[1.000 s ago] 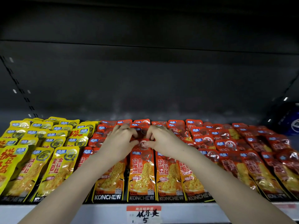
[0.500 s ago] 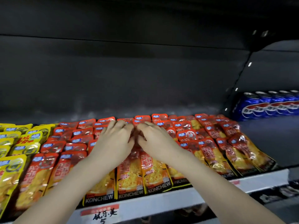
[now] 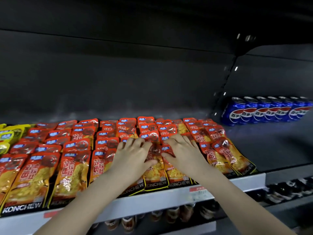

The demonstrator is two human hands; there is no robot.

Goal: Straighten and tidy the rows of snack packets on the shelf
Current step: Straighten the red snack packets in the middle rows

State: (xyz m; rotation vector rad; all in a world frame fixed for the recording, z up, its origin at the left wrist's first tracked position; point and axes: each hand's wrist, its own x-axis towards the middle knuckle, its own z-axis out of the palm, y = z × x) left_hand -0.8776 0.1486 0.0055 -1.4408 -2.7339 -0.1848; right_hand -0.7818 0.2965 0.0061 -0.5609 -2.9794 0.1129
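Rows of red-orange snack packets [image 3: 74, 160] lie overlapped on the shelf [image 3: 237, 182], running from front edge to back. Yellow packets [image 3: 8, 136] sit at the far left. My left hand [image 3: 133, 156] lies flat on a packet row in the middle, fingers spread and pointing back. Beside it, my right hand [image 3: 183, 151] rests flat on the neighbouring row, fingers spread. One packet column [image 3: 155, 170] shows between the two hands, thumbs at its edges. Neither hand grips anything.
Blue cola cans [image 3: 264, 111] stand in a line at the back right, with dark bare shelf floor [image 3: 271, 145] in front of them. A white price rail [image 3: 152, 202] runs along the shelf front. More goods show on a lower shelf [image 3: 169, 216].
The view has swung right, bringing the cans into sight. Both hands have moved apart and flattened, from pinching together at a packet top to lying spread on two neighbouring rows.
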